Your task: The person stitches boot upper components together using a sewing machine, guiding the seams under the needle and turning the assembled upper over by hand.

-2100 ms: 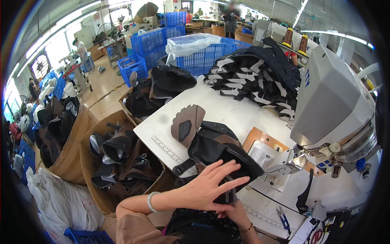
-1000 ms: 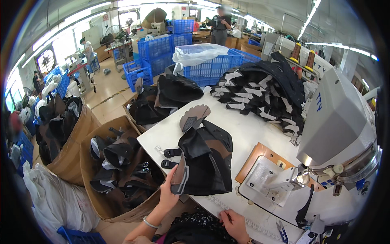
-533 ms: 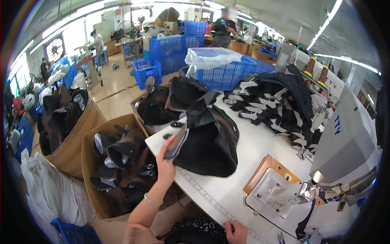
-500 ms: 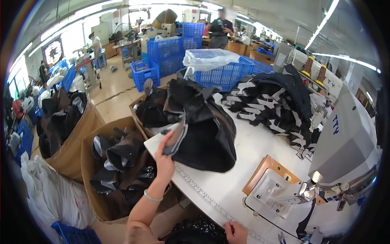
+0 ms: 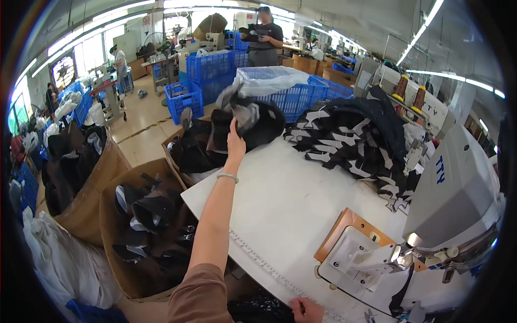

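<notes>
My left hand point(image 5: 236, 144) reaches far across the white sewing table with its fingers closed on a floppy black fabric piece point(image 5: 264, 124) with grey parts. That piece is lifted at the table's far left corner and partly smeared by motion. Just left of it and below lies a pile of similar dark fabric pieces point(image 5: 192, 145) in a cardboard box. My right hand point(image 5: 307, 310) rests at the near table edge, its fingers curled in and nothing visible in them. Beside it a pair of small scissors point(image 5: 369, 316) lies on the table.
A sewing machine point(image 5: 452, 188) stands at the right, its work plate point(image 5: 355, 255) on the white table point(image 5: 280, 199). Black and white cut pieces point(image 5: 344, 134) are heaped at the back. Cardboard boxes point(image 5: 116, 231) of dark pieces stand left; blue crates point(image 5: 293, 102) and a standing person point(image 5: 264, 37) are beyond.
My left hand has moved forward and away, carrying the fabric piece from the table's left edge to the far corner and bunching it up. My right hand stays at the near edge.
</notes>
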`<state>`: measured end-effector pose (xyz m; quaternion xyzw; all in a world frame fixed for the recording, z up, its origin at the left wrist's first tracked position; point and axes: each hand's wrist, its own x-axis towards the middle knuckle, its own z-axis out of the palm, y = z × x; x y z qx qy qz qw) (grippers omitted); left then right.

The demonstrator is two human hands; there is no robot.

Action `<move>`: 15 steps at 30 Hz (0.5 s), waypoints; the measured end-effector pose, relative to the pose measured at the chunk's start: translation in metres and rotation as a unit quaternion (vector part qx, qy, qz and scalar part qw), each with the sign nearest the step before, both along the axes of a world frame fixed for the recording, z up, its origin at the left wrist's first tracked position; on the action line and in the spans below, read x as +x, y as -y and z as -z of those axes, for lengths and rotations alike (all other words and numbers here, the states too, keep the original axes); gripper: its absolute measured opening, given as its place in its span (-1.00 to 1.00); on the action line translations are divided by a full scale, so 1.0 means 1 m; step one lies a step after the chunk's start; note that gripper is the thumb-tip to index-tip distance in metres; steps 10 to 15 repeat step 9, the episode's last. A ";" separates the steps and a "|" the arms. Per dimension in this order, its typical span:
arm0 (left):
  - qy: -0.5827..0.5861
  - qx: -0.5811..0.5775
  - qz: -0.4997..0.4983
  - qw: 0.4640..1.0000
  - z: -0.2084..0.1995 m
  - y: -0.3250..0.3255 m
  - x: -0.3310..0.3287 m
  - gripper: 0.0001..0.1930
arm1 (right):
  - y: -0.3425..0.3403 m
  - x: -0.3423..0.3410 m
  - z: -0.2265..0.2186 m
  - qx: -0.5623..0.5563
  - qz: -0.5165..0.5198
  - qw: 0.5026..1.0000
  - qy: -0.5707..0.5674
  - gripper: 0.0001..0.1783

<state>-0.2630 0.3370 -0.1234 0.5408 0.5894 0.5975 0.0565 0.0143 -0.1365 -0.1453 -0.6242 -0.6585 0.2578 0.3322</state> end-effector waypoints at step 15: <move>-0.111 -0.028 -0.121 0.986 -0.001 0.003 0.011 -0.19 | 0.000 0.003 0.006 -0.009 0.006 1.000 -0.010 -0.76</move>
